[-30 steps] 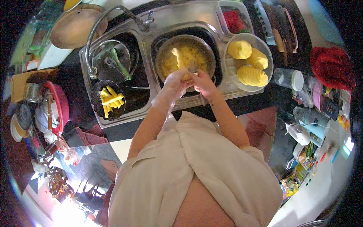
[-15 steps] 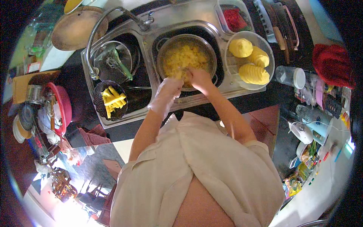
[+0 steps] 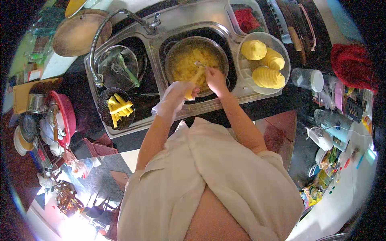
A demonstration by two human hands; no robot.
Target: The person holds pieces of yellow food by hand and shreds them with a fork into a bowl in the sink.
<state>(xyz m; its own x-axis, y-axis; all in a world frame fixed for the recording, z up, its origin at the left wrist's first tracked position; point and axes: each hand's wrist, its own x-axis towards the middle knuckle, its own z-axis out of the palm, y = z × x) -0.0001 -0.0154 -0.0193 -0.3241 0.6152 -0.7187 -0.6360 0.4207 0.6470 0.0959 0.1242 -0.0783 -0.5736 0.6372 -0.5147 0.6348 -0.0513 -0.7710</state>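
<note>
My left hand (image 3: 179,94), in a clear plastic glove, is closed round a long yellow piece of pineapple (image 3: 198,74) that slants over the pot (image 3: 167,66). Close beside it, my right hand (image 3: 216,81) is bare and pinches a small metal utensil (image 3: 198,63) with a shiny tip; whether it is a spoon or a fork is unclear. Shredded yellow pineapple (image 3: 187,66) covers the pot's bottom. To the right, a round clear tub (image 3: 288,66) holds three peeled pineapples (image 3: 268,77). A dark basket (image 3: 105,118) at the left contains yellow pineapple strips (image 3: 120,107).
The pot stands in the right basin of a steel double sink (image 3: 159,60). A curved faucet (image 3: 94,48) arches over the left basin, where a glass lid or bowl (image 3: 138,60) lies. Behind the tub is a box of red stuff (image 3: 246,21). A jar (image 3: 307,80) lies at right.
My right hand has moved slightly right and the metal tip now shows above the pineapple piece. My left hand has turned a little, and the piece tilts up toward the right.
</note>
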